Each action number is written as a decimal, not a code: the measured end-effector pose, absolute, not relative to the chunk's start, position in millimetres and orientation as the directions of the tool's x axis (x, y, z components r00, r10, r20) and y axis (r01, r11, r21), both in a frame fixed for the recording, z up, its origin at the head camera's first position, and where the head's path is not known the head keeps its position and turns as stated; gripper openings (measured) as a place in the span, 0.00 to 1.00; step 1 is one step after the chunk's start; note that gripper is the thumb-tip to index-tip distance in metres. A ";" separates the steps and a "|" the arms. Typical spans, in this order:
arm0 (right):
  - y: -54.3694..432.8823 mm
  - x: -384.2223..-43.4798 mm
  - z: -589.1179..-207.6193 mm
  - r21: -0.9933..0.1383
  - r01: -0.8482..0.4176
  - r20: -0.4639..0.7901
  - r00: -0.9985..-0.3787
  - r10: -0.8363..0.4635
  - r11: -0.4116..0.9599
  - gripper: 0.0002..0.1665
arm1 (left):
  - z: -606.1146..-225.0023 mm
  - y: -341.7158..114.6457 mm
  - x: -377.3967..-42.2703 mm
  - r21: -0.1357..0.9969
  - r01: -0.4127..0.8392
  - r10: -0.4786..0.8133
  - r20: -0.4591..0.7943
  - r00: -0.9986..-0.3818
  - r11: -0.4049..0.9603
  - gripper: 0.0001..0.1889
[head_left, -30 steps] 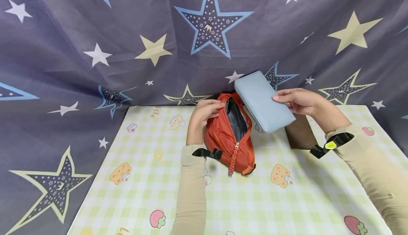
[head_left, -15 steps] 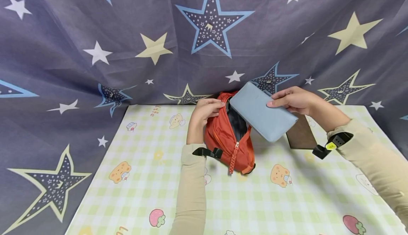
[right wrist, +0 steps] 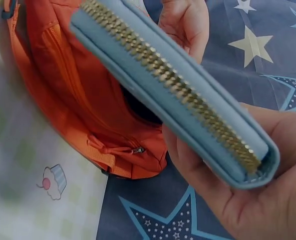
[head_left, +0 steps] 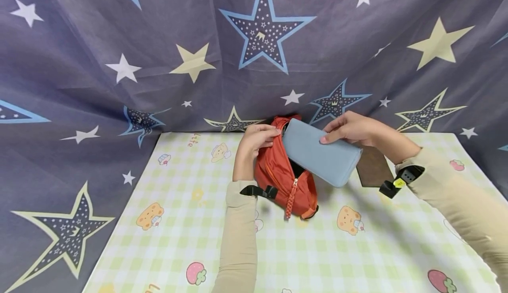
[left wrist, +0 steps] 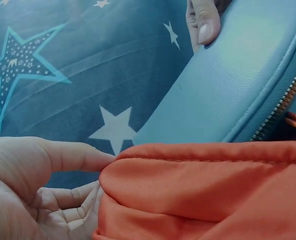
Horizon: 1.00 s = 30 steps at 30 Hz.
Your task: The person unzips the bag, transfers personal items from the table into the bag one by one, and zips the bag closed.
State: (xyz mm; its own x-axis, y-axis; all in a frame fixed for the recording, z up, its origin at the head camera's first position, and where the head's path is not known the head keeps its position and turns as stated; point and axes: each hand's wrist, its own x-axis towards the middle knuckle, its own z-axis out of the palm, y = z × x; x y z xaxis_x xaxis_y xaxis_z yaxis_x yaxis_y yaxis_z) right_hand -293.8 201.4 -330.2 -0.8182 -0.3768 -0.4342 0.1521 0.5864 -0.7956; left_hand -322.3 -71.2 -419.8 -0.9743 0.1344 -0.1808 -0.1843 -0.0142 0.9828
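Note:
My right hand (head_left: 351, 129) grips a light blue zip wallet (head_left: 317, 152) by its upper edge, thumb on the near face. In the right wrist view the wallet's gold zipper (right wrist: 172, 85) runs along its edge. The wallet's left end lies over the unzipped mouth of a red-orange bag (head_left: 278, 169), covering most of the dark lining. My left hand (head_left: 255, 143) pinches the bag's left rim near the top. The left wrist view shows thumb and fingers on the orange fabric (left wrist: 202, 190), with the wallet behind that rim. A braided zipper pull (head_left: 291, 202) hangs at the bag's lower end.
A flat dark brown item (head_left: 373, 167) lies on the table behind the right hand, partly hidden by it. The checked tablecloth (head_left: 170, 240) reaches back to a star-patterned curtain (head_left: 158, 85) hanging right behind the bag.
My right hand has brought the wallet left and down and turned it flatter, so it now overlaps the bag's mouth. The left hand and bag have stayed in place.

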 end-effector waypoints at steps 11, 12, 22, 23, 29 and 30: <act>183.1 -296.4 -329.3 -0.734 0.075 -0.445 -0.804 -0.394 0.675 0.34 | -419.1 -72.2 -321.2 0.980 -0.199 0.132 -0.196 -0.972 -0.011 0.06; 182.2 -296.4 -329.3 -0.731 0.075 -0.447 -0.804 -0.393 0.678 0.34 | -419.0 -72.3 -321.2 0.980 -0.199 0.132 -0.196 -0.972 -0.010 0.06; 171.7 -296.4 -332.4 -0.717 0.063 -0.438 -0.815 -0.379 0.694 0.31 | -417.8 -72.3 -319.9 0.982 -0.191 0.137 -0.190 -0.972 0.007 0.08; 169.9 -296.5 -333.5 -0.717 0.065 -0.436 -0.819 -0.374 0.694 0.30 | -417.6 -72.3 -319.8 0.982 -0.190 0.137 -0.190 -0.972 0.007 0.08; 162.2 -295.9 -340.9 -0.736 0.074 -0.392 -0.858 -0.333 0.673 0.24 | -417.6 -71.1 -319.9 0.982 -0.189 0.148 -0.187 -0.971 0.001 0.10; 162.0 -296.3 -342.1 -0.735 0.076 -0.385 -0.865 -0.323 0.674 0.22 | -417.9 -70.6 -320.2 0.982 -0.189 0.149 -0.187 -0.971 0.000 0.10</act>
